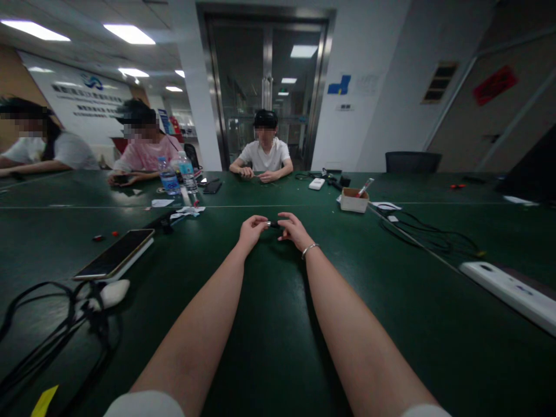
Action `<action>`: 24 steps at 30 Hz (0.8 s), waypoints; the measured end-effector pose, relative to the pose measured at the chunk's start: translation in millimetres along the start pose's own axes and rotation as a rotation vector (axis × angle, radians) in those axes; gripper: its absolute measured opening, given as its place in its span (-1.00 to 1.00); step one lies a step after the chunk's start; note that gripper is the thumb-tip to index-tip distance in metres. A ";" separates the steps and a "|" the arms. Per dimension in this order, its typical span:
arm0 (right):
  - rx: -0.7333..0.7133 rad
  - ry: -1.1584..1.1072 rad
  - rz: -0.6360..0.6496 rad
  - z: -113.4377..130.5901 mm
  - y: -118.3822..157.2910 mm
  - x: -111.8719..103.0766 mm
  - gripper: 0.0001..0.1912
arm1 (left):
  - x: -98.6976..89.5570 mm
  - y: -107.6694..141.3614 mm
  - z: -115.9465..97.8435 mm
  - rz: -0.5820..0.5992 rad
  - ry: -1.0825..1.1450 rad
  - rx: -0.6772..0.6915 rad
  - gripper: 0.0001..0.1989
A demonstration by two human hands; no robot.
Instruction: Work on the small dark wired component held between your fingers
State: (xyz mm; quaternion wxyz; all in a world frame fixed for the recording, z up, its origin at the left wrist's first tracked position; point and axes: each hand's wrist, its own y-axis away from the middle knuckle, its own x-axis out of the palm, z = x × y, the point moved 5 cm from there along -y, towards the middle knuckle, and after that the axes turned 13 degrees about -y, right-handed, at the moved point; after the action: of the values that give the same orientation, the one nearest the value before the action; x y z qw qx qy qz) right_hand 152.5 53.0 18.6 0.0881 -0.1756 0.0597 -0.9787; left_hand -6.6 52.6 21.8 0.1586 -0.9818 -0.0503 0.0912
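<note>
Both arms reach forward over the dark green table [278, 324]. Between the hands is a small black object with a silvery end [272, 224], too small to name. My left hand [252, 233] pinches its silvery end with thumb and fingertips. My right hand [296, 233], with a bracelet [310, 250] at the wrist, curls its fingers about the black end from the right. The fingers partly hide the object, which is held just above the tabletop.
At left lie a phone on a white box [115, 255], a white mouse [113, 293] and black cables [52, 330]. Bottles [169, 176] stand farther back. A small box [354, 200], cables [425, 231] and a white power strip [510, 289] lie right. Several people [264, 153] sit opposite.
</note>
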 end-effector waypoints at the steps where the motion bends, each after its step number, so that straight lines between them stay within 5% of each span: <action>1: 0.010 -0.002 0.004 -0.7 0.0 0.1 -0.71 | -0.2 -0.3 0.5 -0.006 0.007 -0.005 -0.83; 13: -0.018 -0.004 0.040 0.2 0.7 1.2 -0.60 | -1.1 2.7 -2.7 -0.008 0.013 -0.019 -0.83; 24: 0.014 -0.018 0.000 -0.1 1.4 1.3 -0.77 | -1.7 2.2 -1.5 -0.022 0.016 -0.037 -0.84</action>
State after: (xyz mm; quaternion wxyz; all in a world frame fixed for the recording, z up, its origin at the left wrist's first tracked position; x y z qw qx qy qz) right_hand 151.4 51.4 18.7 0.0900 -0.1839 0.0522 -0.9774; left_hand -7.7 49.9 22.8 0.1421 -0.9847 -0.0615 0.0805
